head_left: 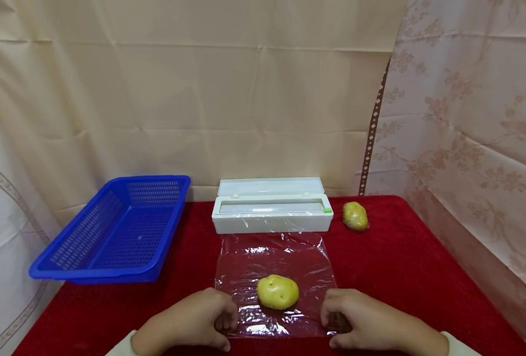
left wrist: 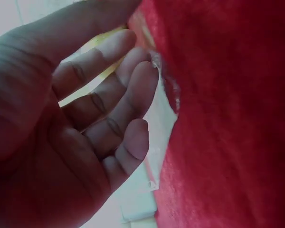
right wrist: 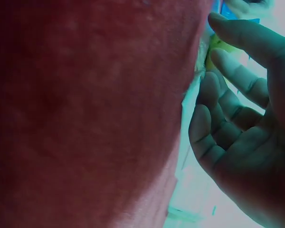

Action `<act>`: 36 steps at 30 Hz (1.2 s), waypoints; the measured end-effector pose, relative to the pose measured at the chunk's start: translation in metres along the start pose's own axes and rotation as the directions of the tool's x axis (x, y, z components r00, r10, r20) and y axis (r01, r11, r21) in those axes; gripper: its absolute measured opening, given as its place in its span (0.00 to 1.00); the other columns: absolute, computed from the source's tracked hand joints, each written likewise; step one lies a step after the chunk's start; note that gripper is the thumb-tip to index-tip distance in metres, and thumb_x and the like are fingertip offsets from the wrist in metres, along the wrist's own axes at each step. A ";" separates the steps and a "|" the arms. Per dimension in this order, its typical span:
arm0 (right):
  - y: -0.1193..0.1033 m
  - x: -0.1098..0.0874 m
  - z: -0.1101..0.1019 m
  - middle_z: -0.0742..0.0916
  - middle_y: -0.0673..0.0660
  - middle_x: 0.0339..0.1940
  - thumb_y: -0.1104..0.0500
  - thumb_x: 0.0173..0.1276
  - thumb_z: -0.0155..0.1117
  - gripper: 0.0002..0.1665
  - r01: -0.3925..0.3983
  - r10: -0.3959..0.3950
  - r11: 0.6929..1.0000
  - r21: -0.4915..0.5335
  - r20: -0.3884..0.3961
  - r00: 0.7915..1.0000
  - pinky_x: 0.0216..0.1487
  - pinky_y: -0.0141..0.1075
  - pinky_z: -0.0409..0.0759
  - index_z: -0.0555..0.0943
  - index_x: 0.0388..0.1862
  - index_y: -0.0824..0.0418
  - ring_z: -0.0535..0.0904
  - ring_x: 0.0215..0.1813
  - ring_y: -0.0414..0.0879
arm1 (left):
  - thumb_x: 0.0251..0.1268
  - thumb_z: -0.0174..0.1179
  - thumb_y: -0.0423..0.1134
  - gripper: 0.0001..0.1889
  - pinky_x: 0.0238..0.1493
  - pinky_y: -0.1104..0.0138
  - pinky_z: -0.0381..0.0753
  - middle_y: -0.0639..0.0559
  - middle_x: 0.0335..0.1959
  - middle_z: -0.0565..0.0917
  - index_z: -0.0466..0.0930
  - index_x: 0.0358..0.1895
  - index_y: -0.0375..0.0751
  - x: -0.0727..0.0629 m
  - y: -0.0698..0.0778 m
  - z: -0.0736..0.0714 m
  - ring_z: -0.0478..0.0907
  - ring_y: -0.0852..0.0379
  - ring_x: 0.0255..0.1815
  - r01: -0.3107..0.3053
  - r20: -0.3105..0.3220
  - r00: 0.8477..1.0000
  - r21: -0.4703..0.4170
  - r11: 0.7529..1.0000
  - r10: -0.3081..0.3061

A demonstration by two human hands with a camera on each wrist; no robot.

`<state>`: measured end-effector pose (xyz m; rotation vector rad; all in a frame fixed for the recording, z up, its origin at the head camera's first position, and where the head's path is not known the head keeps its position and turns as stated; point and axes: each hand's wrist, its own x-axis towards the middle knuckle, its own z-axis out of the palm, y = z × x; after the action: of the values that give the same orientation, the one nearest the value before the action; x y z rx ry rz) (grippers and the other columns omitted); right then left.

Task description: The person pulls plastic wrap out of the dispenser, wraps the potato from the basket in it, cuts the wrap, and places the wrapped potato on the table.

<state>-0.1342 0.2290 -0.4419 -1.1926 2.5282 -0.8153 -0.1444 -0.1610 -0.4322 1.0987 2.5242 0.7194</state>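
Observation:
A potato (head_left: 278,291) rests on a flat sheet of clear plastic film (head_left: 280,257), right of its front middle. At the film's left front edge is my left hand (head_left: 205,316), thumb apart from loosely bent fingers. My right hand (head_left: 356,319) is at the right front edge in a similar pose. Both wrist views show the palms with nothing held; in the left wrist view the fingertips (left wrist: 143,78) lie close to the film's edge, and whether they touch it I cannot tell. Behind the sheet stands a white film dispenser box (head_left: 271,223), its lid raised.
A blue plastic basket (head_left: 167,242) sits at the left of the red-covered table (head_left: 401,277). Another potato (head_left: 355,216), seemingly wrapped in film, lies right of the dispenser. A beige curtain (head_left: 191,99) hangs behind, and a floral cloth (head_left: 476,123) hangs at the right.

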 end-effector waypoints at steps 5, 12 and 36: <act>0.003 -0.002 0.003 0.80 0.36 0.34 0.51 0.66 0.76 0.09 0.023 -0.023 1.000 0.001 0.011 1.000 0.32 0.24 0.77 0.83 0.38 0.39 0.76 0.34 0.27 | 0.47 0.81 0.38 0.12 0.29 0.78 0.77 0.71 0.26 0.78 0.85 0.29 0.56 -0.005 0.000 0.003 0.75 0.75 0.27 -0.009 0.002 1.000 0.038 0.999 0.009; 0.007 -0.003 0.004 0.82 0.34 0.36 0.53 0.69 0.73 0.06 0.011 -0.012 0.999 0.036 0.013 1.000 0.34 0.26 0.79 0.85 0.38 0.38 0.76 0.36 0.27 | 0.54 0.75 0.36 0.11 0.28 0.80 0.74 0.72 0.27 0.77 0.85 0.25 0.59 -0.008 -0.004 0.005 0.73 0.77 0.27 -0.063 -0.028 0.997 0.095 0.993 0.066; -0.001 -0.006 -0.017 0.83 0.36 0.41 0.53 0.73 0.70 0.07 -0.028 0.037 0.995 0.091 -0.104 0.994 0.45 0.32 0.82 0.84 0.40 0.36 0.79 0.43 0.32 | 0.59 0.69 0.35 0.11 0.30 0.77 0.74 0.74 0.27 0.76 0.82 0.30 0.60 -0.012 -0.003 -0.010 0.73 0.73 0.27 -0.078 -0.149 0.984 0.161 0.984 0.102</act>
<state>-0.1366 0.2395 -0.4274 -1.1050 2.5564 -0.9974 -0.1426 -0.1746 -0.4249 1.2615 2.7164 0.6657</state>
